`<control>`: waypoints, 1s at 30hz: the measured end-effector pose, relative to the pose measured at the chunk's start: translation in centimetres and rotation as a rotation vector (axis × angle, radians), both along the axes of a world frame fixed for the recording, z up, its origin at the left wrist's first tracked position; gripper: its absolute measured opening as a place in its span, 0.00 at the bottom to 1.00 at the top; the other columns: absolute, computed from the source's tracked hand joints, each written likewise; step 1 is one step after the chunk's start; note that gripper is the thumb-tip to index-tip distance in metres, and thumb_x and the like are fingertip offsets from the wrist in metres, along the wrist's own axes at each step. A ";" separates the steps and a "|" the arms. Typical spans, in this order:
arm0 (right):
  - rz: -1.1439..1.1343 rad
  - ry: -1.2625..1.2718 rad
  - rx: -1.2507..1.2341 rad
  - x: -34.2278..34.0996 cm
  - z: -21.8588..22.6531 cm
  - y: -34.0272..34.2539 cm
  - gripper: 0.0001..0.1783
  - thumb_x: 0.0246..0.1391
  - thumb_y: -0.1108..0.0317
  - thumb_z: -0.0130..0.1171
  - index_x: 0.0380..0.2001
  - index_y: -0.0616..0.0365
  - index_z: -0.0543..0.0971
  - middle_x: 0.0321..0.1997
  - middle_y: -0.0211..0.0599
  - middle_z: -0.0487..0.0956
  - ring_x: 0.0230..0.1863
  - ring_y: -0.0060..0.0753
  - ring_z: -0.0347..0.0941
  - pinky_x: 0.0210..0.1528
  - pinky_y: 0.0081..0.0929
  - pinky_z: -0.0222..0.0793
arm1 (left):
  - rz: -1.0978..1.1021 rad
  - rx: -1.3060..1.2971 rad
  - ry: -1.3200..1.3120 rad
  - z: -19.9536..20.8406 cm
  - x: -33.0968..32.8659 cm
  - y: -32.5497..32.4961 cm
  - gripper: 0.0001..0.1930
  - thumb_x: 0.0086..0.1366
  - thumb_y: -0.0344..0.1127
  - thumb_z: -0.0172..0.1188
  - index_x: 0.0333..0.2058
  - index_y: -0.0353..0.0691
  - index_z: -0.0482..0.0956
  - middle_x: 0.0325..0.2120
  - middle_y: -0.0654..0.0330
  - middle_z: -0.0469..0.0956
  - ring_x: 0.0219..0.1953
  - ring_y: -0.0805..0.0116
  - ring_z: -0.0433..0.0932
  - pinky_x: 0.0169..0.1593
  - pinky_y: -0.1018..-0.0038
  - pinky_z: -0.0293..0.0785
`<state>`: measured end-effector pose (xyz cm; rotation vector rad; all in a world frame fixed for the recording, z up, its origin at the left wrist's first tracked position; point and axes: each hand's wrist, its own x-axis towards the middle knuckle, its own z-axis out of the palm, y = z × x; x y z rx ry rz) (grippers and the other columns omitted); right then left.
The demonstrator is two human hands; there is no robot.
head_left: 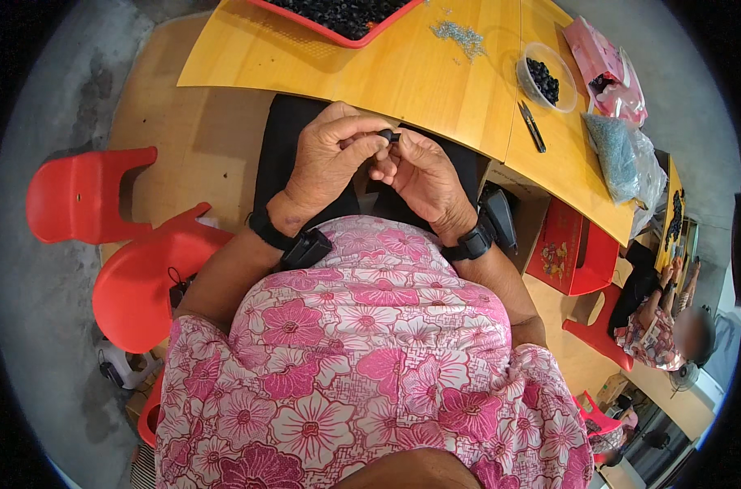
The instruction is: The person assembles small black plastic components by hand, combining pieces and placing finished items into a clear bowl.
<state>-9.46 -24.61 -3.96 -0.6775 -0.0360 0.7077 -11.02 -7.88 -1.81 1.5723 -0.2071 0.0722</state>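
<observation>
Yellow wooden table (403, 73) sits just beyond the grip, its near edge right above the hands. Red plastic tray of small black parts (338, 16) lies further out, up and left of the grip. Clear round plastic bowl of black parts (547, 77) is out to the right, black-handled snips (533, 126) just below it. Loose pile of small grey metal bits (458, 34) lies past the grip, slightly right. Left hand (330, 159) and right hand (423, 175) meet over the lap, fingertips of both pinching one small black plastic part (387, 135) between them. Both hands closed on it; the part is off the table.
</observation>
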 end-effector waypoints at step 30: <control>-0.045 0.107 0.161 0.2 0.5 0.2 0.12 0.58 0.62 0.54 0.38 0.60 0.73 0.27 0.28 0.72 0.25 0.20 0.63 0.35 0.23 0.65 | 0.070 0.278 -0.226 -0.1 1.4 0.1 0.11 0.52 0.21 0.62 0.36 0.37 0.81 0.28 0.62 0.74 0.30 0.74 0.74 0.32 0.82 0.71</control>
